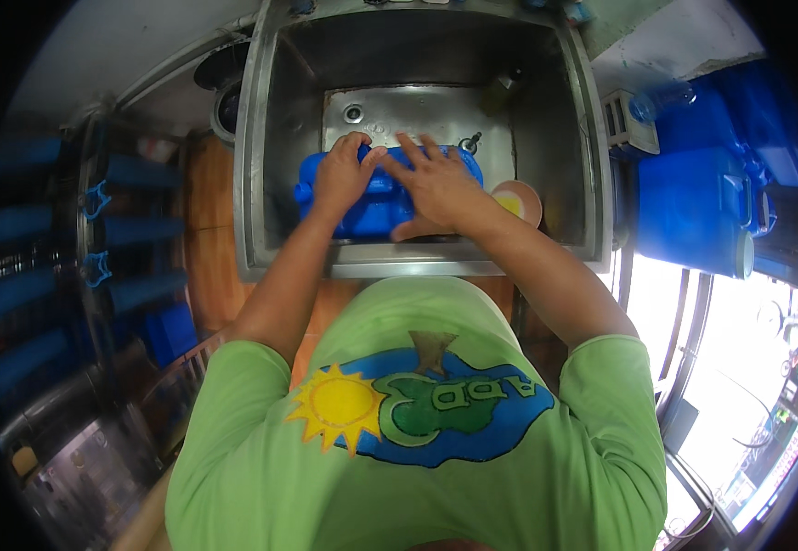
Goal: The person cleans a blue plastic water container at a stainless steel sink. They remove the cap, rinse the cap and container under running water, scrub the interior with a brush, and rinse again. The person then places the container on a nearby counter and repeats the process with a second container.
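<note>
A blue plastic water container (371, 216) lies on its side in the near part of a steel sink (417, 270), with its small spout cap toward the left. My left hand (344, 179) is closed on its upper left part, thumb and fingers curled near the handle. Over the container's right half, my right hand (440, 188) is spread, fingers apart and slightly blurred; whether the whole palm touches is hard to tell. Right of that hand sits a pinkish bowl (529, 202) with something yellow in it, partly behind my forearm.
A drain (353, 113) shows in the sink's floor, and a bottle (502, 90) stands at its far right corner. Several blue containers (693, 207) are stacked to the right. At the left is a dark rack (91, 239) with blue containers.
</note>
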Demonstrator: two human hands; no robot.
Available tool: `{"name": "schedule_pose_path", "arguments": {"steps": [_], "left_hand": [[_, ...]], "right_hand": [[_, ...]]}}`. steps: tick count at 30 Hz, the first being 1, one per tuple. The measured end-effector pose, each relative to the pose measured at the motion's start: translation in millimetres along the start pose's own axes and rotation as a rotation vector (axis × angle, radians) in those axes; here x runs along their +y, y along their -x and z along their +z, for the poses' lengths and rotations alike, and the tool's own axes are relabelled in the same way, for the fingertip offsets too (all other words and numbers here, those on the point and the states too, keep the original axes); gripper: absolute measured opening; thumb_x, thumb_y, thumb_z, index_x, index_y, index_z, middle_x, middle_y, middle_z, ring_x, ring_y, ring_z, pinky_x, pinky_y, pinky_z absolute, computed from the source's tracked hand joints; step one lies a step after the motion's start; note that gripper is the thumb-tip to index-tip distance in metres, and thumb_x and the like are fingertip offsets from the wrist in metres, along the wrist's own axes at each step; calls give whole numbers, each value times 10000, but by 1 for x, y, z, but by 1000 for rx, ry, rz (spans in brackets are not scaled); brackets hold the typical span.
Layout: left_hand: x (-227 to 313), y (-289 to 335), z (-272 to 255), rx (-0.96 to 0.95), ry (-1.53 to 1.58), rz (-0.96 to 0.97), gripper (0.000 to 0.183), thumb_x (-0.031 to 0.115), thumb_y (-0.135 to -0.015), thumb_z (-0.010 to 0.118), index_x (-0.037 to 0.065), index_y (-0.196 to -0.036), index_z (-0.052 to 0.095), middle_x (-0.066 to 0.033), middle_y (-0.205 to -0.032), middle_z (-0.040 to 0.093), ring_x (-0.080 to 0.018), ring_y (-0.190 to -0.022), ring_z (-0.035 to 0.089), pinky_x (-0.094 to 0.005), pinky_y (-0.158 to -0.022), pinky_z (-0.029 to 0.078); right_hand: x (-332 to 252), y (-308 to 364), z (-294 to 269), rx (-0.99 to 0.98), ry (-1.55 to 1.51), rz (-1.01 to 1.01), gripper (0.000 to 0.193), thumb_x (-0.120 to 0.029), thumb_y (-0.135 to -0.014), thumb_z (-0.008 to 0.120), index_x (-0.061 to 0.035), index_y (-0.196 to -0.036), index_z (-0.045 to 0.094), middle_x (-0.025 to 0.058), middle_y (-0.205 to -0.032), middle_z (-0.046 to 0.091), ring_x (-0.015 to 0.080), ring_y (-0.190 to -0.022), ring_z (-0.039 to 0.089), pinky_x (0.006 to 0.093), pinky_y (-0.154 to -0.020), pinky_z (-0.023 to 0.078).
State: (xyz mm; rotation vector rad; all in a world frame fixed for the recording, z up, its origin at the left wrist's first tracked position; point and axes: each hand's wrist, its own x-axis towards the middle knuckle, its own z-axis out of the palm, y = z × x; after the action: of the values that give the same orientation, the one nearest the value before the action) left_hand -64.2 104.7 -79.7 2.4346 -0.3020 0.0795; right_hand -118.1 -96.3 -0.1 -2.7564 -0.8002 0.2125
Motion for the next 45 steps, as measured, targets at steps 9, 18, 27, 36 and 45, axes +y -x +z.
{"name": "schedule_pose_path", "arguments": {"steps": [9, 18, 27, 36, 45], "left_hand": [[-1, -4, -1, -7, -9, -77, 390, 409, -959, 673, 33, -1059, 648, -151, -935, 699, -291, -800, 685, -392, -739, 529], [62, -46, 4, 252, 201, 98, 338, 386, -936, 705, 51, -907, 676, -120, -922, 678, -277, -856, 664, -368, -766, 524], [69, -63, 8, -16, 75, -41, 456, 492, -802, 791, 51, -848, 681, -148, -969, 665, -326, -913, 660, -421, -801, 525], [20, -1, 15, 212, -122, -223, 471, 504, -823, 775, 59, -901, 639, -141, -1093, 635, -347, -923, 662, -443, -782, 541], [29, -4, 13, 129, -172, -295, 469, 495, -836, 769, 64, -967, 640, -147, -1103, 643, -369, -969, 657, -461, -805, 528]], "right_hand": [[53, 19, -19, -14, -194, 74, 552, -214, -878, 617, -106, -1414, 541, 248, -1389, 561, 435, -1221, 586, 510, -999, 494], [128, 4, -26, 260, -742, 427, 364, -239, -974, 541, -29, -1259, 623, 208, -1001, 717, 326, -920, 709, 390, -876, 537], [121, -4, 9, 106, -1075, 506, 349, -271, -968, 609, -29, -1216, 654, 77, -1004, 689, 189, -892, 657, 305, -832, 518], [96, -4, 36, 150, -173, 36, 156, -116, -855, 634, -54, -962, 729, 135, -931, 666, 330, -926, 666, 435, -834, 538], [80, -6, 30, 105, -17, 87, 105, -90, -826, 633, -52, -915, 673, 146, -872, 662, 332, -832, 677, 445, -764, 547]]}}
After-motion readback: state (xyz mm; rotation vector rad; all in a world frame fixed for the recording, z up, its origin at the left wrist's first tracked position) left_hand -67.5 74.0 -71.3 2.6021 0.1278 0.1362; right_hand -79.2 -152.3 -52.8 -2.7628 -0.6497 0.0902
